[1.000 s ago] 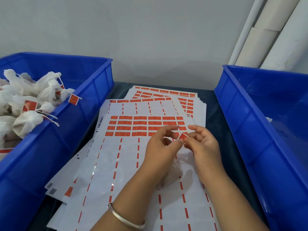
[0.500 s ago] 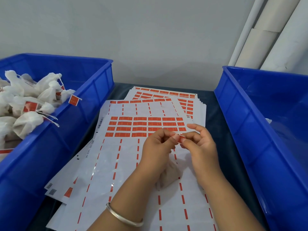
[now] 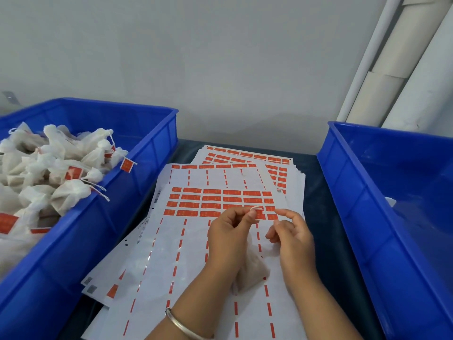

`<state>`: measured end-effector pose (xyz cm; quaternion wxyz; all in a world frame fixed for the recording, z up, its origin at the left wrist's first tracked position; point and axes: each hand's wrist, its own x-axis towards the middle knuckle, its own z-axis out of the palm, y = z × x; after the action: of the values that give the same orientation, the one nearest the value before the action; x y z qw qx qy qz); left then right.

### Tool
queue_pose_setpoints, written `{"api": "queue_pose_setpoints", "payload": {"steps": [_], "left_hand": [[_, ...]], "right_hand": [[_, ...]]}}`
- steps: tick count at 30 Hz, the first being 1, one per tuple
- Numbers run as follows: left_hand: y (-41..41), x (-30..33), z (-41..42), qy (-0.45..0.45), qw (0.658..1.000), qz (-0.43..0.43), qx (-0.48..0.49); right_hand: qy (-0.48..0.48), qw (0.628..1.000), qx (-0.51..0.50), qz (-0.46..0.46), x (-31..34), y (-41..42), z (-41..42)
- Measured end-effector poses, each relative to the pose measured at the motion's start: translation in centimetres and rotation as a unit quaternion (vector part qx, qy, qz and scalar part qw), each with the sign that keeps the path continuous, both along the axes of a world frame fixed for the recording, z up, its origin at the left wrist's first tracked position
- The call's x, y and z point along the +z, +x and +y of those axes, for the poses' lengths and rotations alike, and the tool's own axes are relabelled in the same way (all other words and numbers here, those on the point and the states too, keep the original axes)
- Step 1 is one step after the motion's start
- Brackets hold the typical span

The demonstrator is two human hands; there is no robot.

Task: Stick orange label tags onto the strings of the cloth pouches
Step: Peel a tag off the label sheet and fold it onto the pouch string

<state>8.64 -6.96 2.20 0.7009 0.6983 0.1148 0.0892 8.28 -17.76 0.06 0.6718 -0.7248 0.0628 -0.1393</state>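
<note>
The cloth pouch (image 3: pixel 251 268) at lower centre is half hidden behind the left hand (image 3: pixel 230 235), and its string (image 3: pixel 254 208) shows only as a small blurred loop at the fingertips. The left bin (image 3: pixel 137 173) and right bin (image 3: pixel 362 192) are cut off by the frame's side and bottom edges. Print on the label sheets (image 3: pixel 220 200) is too small to read.

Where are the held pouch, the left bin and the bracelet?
pouch (image 3: pixel 252 273), head view, on its cloth body below the left hand.
left bin (image 3: pixel 137 182), head view, on its right outer wall.
bracelet (image 3: pixel 182 326), head view, on the metal band.
</note>
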Motion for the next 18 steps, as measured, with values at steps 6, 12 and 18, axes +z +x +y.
{"api": "queue_pose_setpoints", "payload": {"steps": [6, 12, 18], "left_hand": [[-1.0, 1.6, -0.6, -0.015, 1.0, -0.016, 0.014], [-2.4, 6.2, 1.4, 0.045, 0.997, -0.054, 0.011], [-2.6, 16.0, 6.6, 0.215, 0.961, -0.167, 0.057]], "right_hand": [[-0.03, 0.999, 0.003, 0.019, -0.1, -0.2, 0.1], [-0.047, 0.998, -0.014, 0.032, -0.2, 0.0, -0.2], [-0.075, 0.996, -0.02, 0.053, 0.0, 0.0, 0.1]]}}
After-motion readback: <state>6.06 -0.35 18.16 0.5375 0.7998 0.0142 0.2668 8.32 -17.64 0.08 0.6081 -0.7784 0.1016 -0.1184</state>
